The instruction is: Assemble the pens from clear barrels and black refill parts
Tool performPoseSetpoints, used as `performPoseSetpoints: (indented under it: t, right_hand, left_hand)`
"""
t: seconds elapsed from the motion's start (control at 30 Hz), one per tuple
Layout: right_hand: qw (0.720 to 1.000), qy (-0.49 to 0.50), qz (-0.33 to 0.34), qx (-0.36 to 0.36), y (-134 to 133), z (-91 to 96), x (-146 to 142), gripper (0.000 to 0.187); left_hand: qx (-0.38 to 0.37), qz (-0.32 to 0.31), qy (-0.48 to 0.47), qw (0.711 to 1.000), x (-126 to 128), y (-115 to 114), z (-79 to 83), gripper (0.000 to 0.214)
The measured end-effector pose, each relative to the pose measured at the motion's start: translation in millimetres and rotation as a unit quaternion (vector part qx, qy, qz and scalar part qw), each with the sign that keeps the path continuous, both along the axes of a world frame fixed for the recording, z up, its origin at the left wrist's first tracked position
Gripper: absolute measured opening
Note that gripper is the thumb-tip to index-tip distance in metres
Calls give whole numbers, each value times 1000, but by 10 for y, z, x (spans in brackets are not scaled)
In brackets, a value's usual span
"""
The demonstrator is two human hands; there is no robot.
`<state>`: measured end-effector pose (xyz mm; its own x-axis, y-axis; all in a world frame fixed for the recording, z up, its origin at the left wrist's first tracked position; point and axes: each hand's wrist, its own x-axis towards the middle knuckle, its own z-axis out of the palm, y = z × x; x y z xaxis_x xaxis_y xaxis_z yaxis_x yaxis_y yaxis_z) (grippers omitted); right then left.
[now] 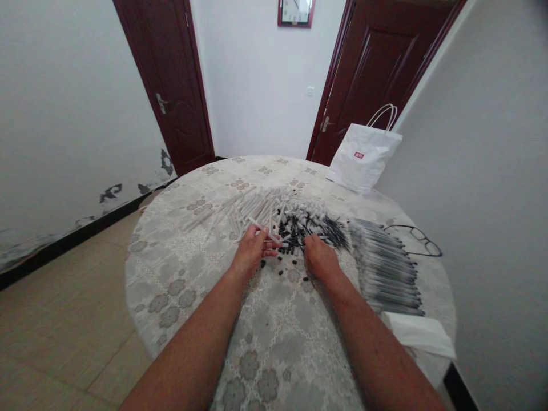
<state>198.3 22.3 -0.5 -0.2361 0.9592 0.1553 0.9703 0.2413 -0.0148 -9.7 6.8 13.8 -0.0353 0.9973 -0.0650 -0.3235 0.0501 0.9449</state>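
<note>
My left hand point(252, 251) holds a whitish pen barrel point(262, 227) between thumb and fingers, tilted down to the right. My right hand point(320, 258) is closed at the near edge of a heap of small black pen parts point(289, 229); what its fingertips grip, if anything, is hidden. Beyond my left hand lies a fan of loose whitish barrels point(257, 204). White caps point(311, 210) are heaped behind the black parts, and thin dark refills point(337, 233) spread to the right of them. Several black plugs point(280, 273) are scattered on the cloth between my hands.
Rows of dark-tipped pens point(387, 268) lie at the right of the round table point(171, 268), which has a patterned cloth. Eyeglasses point(422, 242) lie beside them. A white paper bag point(363, 157) stands at the back right. Folded white material point(417, 332) sits at the near right edge.
</note>
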Motion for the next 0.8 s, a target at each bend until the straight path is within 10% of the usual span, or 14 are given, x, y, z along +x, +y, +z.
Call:
performPoseSetpoints:
  t: [0.23, 0.5, 0.8]
  right_hand:
    - [932, 333, 62, 129, -43, 87, -37, 28]
    - [675, 730, 90, -64, -205, 163, -357, 23]
    - [688, 720, 87, -41, -228, 139, -416, 19]
  left_hand:
    - [-15, -3, -90, 996, 12, -28, 62, 25]
    - [-30, -5, -158, 987, 46, -27, 27, 23]
    - [-26, -15, -192, 981, 65, -52, 45, 25]
